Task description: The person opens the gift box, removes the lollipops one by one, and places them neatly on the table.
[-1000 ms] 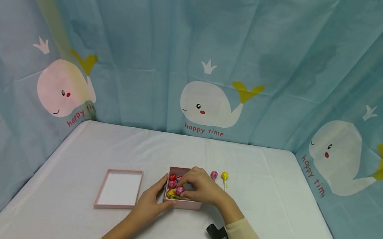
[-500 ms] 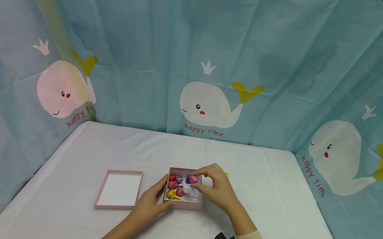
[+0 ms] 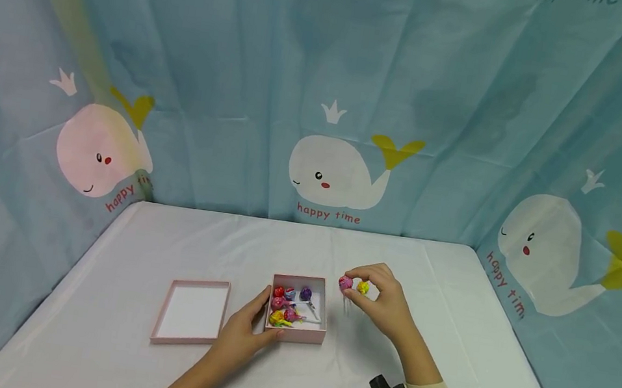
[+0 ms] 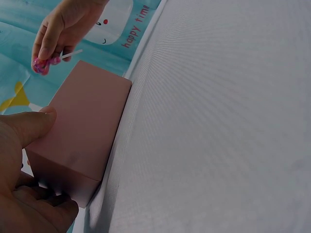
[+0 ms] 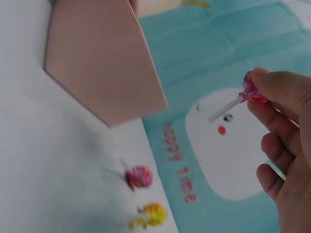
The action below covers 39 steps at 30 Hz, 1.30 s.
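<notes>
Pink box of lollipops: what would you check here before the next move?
1. Grip on the held lollipop: ok. The right hand pinches its wrapped head, and the stick juts free.
2. Pink box steadied: ok. The left hand grips its near left corner.
3. Box open: ok. The lid lies apart to its left, inside up.
4. Room inside: ok. Bare floor shows on the box's right side.
5. Loose sweets: ok. A pink lollipop and a yellow lollipop lie on the table, outside the box.
6. Whether the held lollipop clears those two: cannot tell.
</notes>
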Motion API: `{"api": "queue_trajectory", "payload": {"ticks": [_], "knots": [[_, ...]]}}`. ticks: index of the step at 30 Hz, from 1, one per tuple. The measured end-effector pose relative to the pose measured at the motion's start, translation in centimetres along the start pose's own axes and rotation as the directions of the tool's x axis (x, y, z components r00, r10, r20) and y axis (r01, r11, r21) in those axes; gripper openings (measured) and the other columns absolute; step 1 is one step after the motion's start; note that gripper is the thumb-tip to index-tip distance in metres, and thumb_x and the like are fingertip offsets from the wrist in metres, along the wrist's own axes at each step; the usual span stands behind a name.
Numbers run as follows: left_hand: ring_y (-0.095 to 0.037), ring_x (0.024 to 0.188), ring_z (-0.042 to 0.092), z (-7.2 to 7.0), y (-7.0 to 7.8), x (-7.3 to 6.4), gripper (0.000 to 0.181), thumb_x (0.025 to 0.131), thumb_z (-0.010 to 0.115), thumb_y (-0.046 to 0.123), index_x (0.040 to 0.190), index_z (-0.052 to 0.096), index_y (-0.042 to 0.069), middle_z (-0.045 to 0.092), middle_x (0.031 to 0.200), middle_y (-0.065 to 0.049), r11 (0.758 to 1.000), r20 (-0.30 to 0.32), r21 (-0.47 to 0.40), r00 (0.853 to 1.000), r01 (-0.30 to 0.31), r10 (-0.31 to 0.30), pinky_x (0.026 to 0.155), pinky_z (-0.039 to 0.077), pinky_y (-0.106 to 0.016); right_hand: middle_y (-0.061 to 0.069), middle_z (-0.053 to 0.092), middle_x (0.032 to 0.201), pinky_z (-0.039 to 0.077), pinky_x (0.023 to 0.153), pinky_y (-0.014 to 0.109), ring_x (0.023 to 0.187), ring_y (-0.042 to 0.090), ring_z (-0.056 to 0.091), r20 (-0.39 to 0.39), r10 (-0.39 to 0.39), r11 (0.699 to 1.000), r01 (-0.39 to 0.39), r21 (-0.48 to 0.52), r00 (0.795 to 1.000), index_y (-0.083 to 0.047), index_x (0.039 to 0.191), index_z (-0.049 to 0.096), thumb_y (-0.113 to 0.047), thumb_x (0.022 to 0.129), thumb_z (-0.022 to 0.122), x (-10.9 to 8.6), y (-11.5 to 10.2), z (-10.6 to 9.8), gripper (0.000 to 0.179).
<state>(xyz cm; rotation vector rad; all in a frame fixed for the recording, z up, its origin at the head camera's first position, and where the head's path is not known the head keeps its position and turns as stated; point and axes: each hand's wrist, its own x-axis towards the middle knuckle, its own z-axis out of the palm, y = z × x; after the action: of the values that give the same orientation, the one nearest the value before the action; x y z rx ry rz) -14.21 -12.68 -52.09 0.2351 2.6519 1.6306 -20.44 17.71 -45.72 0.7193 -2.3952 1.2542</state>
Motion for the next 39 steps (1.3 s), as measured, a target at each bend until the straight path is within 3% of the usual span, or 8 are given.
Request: {"api": "queue_trajectory", "payload": {"ticks": [6, 10, 15, 22, 30, 34, 39], "knots": [[-0.032, 0.15, 0.037, 0.0, -0.1, 0.0, 0.096, 0.084, 0.086, 0.03, 0.162, 0.032, 0.014, 0.035, 0.165, -0.009, 1.0, -0.007, 0.003, 1.0, -0.007, 0.007, 0.118, 0.038, -0.042, -0.011, 0.073, 0.112, 0.049, 0.085, 0.029, 0.104, 0.014, 0.056, -0.082, 0.092, 0.993, -0.098, -0.066, 0.992, -0.024, 0.114, 0.077, -0.021, 0.086, 0.085, 0.0, 1.9, -1.7, 0.03], [-0.031, 0.15, 0.036, -0.1, -0.2, 0.0, 0.097, 0.084, 0.086, 0.03, 0.162, 0.032, 0.013, 0.034, 0.165, -0.008, 1.0, -0.008, 0.006, 1.0, -0.008, 0.008, 0.118, 0.037, -0.042, -0.006, 0.071, 0.111, 0.048, 0.082, 0.028, 0.1, 0.019, 0.056, -0.151, 0.192, 0.975, -0.206, -0.082, 0.97, -0.023, 0.117, 0.076, -0.025, 0.088, 0.084, -0.2, 3.4, -2.3, 0.03], [-0.031, 0.15, 0.035, -0.1, -0.3, 0.0, 0.096, 0.084, 0.086, 0.03, 0.162, 0.032, 0.013, 0.034, 0.165, -0.008, 1.0, -0.006, 0.005, 1.0, -0.002, 0.002, 0.118, 0.037, -0.043, 0.002, 0.074, 0.109, 0.047, 0.081, 0.037, 0.097, 0.024, 0.056, -0.204, 0.288, 0.948, -0.309, -0.081, 0.936, -0.017, 0.118, 0.076, -0.027, 0.089, 0.083, -0.4, 5.2, -2.6, 0.031], [-0.031, 0.151, 0.035, -0.1, -0.2, 0.0, 0.096, 0.084, 0.086, 0.029, 0.162, 0.032, 0.015, 0.034, 0.165, -0.008, 1.0, -0.006, 0.004, 1.0, 0.003, -0.003, 0.118, 0.037, -0.042, 0.005, 0.075, 0.111, 0.046, 0.084, 0.033, 0.096, 0.021, 0.056, -0.166, 0.42, 0.895, -0.437, -0.086, 0.892, -0.014, 0.118, 0.076, -0.03, 0.09, 0.081, -0.9, 7.2, -2.5, 0.033], [-0.031, 0.15, 0.036, 0.0, -0.1, 0.1, 0.096, 0.084, 0.087, 0.027, 0.162, 0.033, 0.016, 0.034, 0.165, -0.007, 1.0, -0.007, 0.005, 1.0, -0.002, 0.002, 0.118, 0.037, -0.043, 0.004, 0.076, 0.111, 0.046, 0.069, 0.023, 0.09, 0.018, 0.054, -0.147, 0.513, 0.852, -0.522, -0.028, 0.846, -0.015, 0.118, 0.077, -0.031, 0.09, 0.081, -1.7, 8.9, -1.8, 0.032], [-0.031, 0.151, 0.035, 0.1, -0.2, 0.1, 0.096, 0.084, 0.087, 0.028, 0.162, 0.033, 0.016, 0.034, 0.165, -0.007, 1.0, -0.003, 0.006, 1.0, -0.004, 0.004, 0.118, 0.037, -0.043, 0.005, 0.075, 0.114, 0.049, 0.072, 0.024, 0.092, 0.018, 0.056, -0.134, 0.557, 0.825, -0.565, -0.028, 0.82, -0.015, 0.119, 0.076, -0.032, 0.091, 0.081, -2.1, 9.5, -1.4, 0.033], [-0.032, 0.15, 0.035, 0.0, -0.3, 0.1, 0.097, 0.084, 0.086, 0.031, 0.162, 0.032, 0.017, 0.034, 0.165, -0.007, 1.0, -0.005, 0.012, 1.0, 0.007, -0.007, 0.118, 0.036, -0.043, 0.006, 0.076, 0.114, 0.053, 0.076, 0.027, 0.094, 0.02, 0.062, -0.124, 0.573, 0.811, -0.583, -0.057, 0.81, -0.013, 0.12, 0.076, -0.034, 0.091, 0.08, -2.3, 10.2, -0.9, 0.036]]}}
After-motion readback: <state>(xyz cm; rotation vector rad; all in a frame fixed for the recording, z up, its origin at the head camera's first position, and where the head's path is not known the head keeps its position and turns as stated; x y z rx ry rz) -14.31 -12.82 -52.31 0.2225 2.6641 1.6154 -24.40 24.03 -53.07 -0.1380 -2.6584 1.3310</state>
